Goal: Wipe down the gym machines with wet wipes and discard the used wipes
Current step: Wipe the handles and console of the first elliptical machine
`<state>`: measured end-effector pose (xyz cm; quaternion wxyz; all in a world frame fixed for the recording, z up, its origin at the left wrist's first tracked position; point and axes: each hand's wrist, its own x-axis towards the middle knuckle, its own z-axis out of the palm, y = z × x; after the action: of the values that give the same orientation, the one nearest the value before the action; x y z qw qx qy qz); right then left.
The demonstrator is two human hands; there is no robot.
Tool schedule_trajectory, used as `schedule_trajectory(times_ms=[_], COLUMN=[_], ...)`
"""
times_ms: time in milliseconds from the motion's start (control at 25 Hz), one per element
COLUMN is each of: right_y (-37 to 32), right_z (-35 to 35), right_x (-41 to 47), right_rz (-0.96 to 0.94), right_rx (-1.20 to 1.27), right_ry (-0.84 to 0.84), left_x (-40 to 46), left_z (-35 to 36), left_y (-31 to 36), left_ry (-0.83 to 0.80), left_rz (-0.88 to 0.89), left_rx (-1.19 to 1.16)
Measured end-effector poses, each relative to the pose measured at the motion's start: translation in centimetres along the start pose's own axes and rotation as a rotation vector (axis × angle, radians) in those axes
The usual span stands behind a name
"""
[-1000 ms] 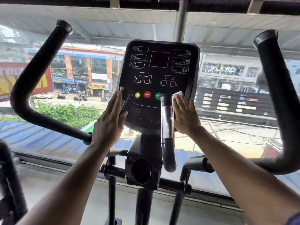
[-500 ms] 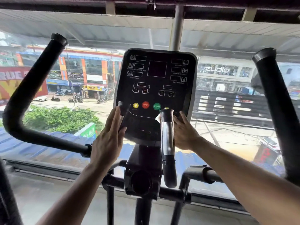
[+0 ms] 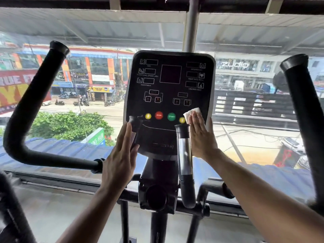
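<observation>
The black console point(image 3: 169, 95) of the gym machine stands upright and a little tilted back, its long axis running top to bottom, its face turned toward the person. The white wet wipe point(image 3: 191, 113) lies flat against the console's lower right corner, just right of the yellow button point(image 3: 182, 120), pinned there under the straight fingers of the right hand point(image 3: 201, 137); a crumpled corner of the wipe sticks out above the fingertips toward the upper left. The left hand point(image 3: 121, 158) is flat too, fingers straight and together, resting against the console's lower left edge beside the short left handle point(image 3: 135, 125), curled round nothing.

A short right handle point(image 3: 184, 155) with a shiny metal sleeve rises in front of the console's lower right part, just left of the right hand, and hides part of the panel there. Two long black padded arms curve up on either side: the left arm bar point(image 3: 35, 102) and the right arm bar point(image 3: 301, 106), both well apart from the hands. Below the console sits the black central column point(image 3: 157, 190).

On the panel, the red button point(image 3: 158, 115) reads STOP and the green button point(image 3: 171, 116) reads START; smaller labels read RESISTANCE, HEART RATE and CALORIES. Through the window point(image 3: 87, 41) behind, a shopfront sign point(image 3: 235, 64) reads zudio
</observation>
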<state>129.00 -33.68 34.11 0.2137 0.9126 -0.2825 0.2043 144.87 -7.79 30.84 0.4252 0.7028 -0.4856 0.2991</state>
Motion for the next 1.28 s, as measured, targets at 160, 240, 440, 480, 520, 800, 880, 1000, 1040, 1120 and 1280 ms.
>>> schedule_trajectory(times_ms=[160,240,440,480,520,800,880,1000,1040,1120,1280], right_y=[-1.4,-1.1,-1.1,-1.8,-2.4,-0.9,-0.8,-1.0,-0.2,1.3,0.3], right_z=[0.9,1.6,2.1,2.7,3.5,0.9,0.4,1.7,2.1,0.8,-1.2], right_x=[-3.0,-3.1,2.8,3.0,2.5,2.0,5.0,7.3,7.5,8.7,10.9], right_rz=[-0.196,-0.193,-0.034,-0.121,-0.215,-0.257,-0.348,-0.502,-0.612,-0.816,-0.790], right_rx=[-0.016,-0.038,0.108,0.086,0.099,0.150,0.170,-0.004,-0.157,-0.293,-0.335], right_ry=[-0.037,0.108,0.113,0.113,0.097,0.002,0.052,0.041,0.078,0.015,0.053], left_x=[-0.2,-0.2,-0.1,-0.1,-0.1,-0.1,-0.1,-0.1,-0.1,-0.1,-0.1], left_z=[0.3,0.2,-0.2,-0.3,-0.2,-0.1,-0.1,-0.1,-0.1,-0.1,0.0], left_y=[-0.7,-0.9,-0.6,-0.6,-0.7,-0.6,-0.7,-0.6,-0.6,-0.5,-0.6], left_ry=[-0.037,-0.035,-0.039,-0.037,-0.029,0.024,0.032,0.033,0.034,0.034,0.017], left_rz=[-0.042,-0.046,-0.061,-0.061,-0.060,-0.040,-0.039,-0.042,-0.042,-0.045,-0.044], left_rx=[-0.025,-0.034,-0.070,-0.085,-0.092,-0.080,-0.076,-0.082,-0.080,-0.077,-0.065])
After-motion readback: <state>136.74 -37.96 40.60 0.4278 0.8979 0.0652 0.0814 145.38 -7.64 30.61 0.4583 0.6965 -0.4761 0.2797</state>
